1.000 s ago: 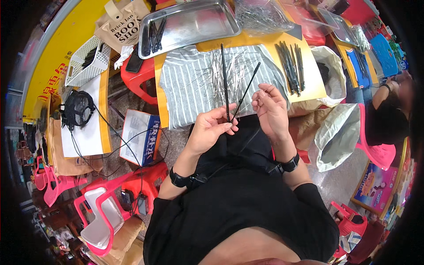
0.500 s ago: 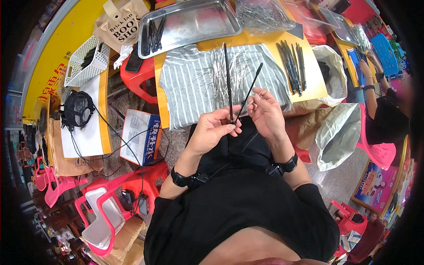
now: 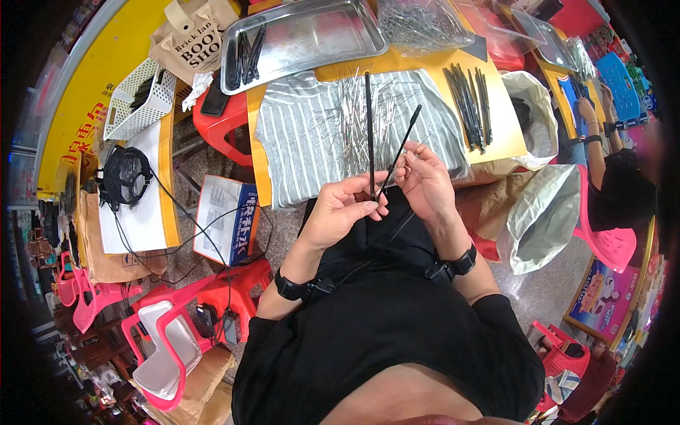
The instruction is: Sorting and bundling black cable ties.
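Note:
My left hand (image 3: 346,207) pinches the lower end of two slim black rods between thumb and fingers. One black rod (image 3: 368,127) stands almost straight away from me; the other black rod (image 3: 406,138) slants to the right, so they form a narrow V. Close beside the slanted rod, my right hand (image 3: 429,180) has its thumb and fingertips pressed together; whatever is between them is too small to make out. Beyond both hands, a pile of thin silvery metal pins (image 3: 354,117) lies on a grey-and-white striped cloth (image 3: 290,142).
Several black rods (image 3: 471,106) lie on yellow board right of the cloth. A metal tray (image 3: 312,42) with more rods and a plastic bag of metal pieces (image 3: 421,25) sit at the back. White sacks (image 3: 542,219) stand right; a red stool (image 3: 219,120) stands left. Another person works far right.
The two rods have tipped slightly to the right. My right fingertips have shifted a little, and the thin pale piece seen at them before no longer shows clearly.

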The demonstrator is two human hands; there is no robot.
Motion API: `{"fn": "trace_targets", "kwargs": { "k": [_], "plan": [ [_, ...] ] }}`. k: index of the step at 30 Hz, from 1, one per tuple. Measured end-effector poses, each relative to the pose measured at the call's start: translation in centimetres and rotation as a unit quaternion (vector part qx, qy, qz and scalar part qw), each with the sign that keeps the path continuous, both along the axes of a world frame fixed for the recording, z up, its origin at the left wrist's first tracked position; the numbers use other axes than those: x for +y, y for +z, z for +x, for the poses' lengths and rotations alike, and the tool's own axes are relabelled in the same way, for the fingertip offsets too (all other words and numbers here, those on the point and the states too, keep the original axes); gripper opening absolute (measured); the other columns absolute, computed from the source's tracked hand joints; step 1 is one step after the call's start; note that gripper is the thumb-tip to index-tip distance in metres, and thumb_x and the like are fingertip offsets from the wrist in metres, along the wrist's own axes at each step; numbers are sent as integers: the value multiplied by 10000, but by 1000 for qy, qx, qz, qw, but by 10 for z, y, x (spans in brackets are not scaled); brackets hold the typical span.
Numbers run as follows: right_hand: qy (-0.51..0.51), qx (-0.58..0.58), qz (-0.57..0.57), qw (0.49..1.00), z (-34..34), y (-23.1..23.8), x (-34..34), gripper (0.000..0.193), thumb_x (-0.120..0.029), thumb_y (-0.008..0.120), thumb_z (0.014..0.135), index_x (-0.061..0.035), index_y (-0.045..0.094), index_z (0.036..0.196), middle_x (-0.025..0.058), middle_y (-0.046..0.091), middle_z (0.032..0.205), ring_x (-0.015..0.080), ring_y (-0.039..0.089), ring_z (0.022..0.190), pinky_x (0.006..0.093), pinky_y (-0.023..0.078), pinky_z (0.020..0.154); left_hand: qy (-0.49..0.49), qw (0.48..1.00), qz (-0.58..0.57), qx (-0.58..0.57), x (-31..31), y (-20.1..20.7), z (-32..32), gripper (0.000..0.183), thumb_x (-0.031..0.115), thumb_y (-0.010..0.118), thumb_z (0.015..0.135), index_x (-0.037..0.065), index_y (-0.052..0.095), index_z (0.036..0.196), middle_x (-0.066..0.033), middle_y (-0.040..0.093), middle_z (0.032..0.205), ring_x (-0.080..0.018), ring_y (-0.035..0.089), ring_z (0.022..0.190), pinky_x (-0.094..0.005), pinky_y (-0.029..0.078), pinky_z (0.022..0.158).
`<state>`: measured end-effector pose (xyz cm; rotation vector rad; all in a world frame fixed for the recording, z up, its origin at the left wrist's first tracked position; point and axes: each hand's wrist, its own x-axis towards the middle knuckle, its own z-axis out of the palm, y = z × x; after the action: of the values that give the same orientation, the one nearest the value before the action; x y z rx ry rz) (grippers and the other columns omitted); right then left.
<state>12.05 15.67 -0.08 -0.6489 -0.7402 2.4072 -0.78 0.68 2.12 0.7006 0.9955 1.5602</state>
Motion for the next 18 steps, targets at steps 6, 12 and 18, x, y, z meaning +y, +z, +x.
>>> {"fn": "trace_targets", "kwargs": {
  "k": [6, 12, 18],
  "plan": [
    [4, -16, -5, 1000, 1, 0, 4, 204, -76, 537, 922, -36, 514, 1121, 79, 607, 871, 146, 587, 732, 264, 467, 669, -19, 1000, 11, 5, 0, 1, -1, 412, -85, 537, 856, -66, 504, 1266, -134, 643, 948, -206, 659, 829, -258, 534, 688],
    [46, -105, 195, 974, 6, 43, 34, 147, -141, 536, 935, -11, 589, 980, 114, 667, 822, 150, 637, 663, 241, 467, 591, -18, 998, -17, 65, -7, 4, -4, 383, -77, 556, 850, -60, 539, 1232, -121, 640, 949, -166, 648, 817, -240, 517, 674],
    [115, -155, 308, 932, 13, 107, 54, 200, -167, 500, 945, 3, 603, 927, 112, 678, 800, 149, 645, 667, 227, 462, 573, -22, 980, -71, 186, -18, 7, -13, 320, -74, 567, 834, -33, 591, 1151, -92, 630, 943, -130, 631, 794, -219, 499, 665]
  ]
}}
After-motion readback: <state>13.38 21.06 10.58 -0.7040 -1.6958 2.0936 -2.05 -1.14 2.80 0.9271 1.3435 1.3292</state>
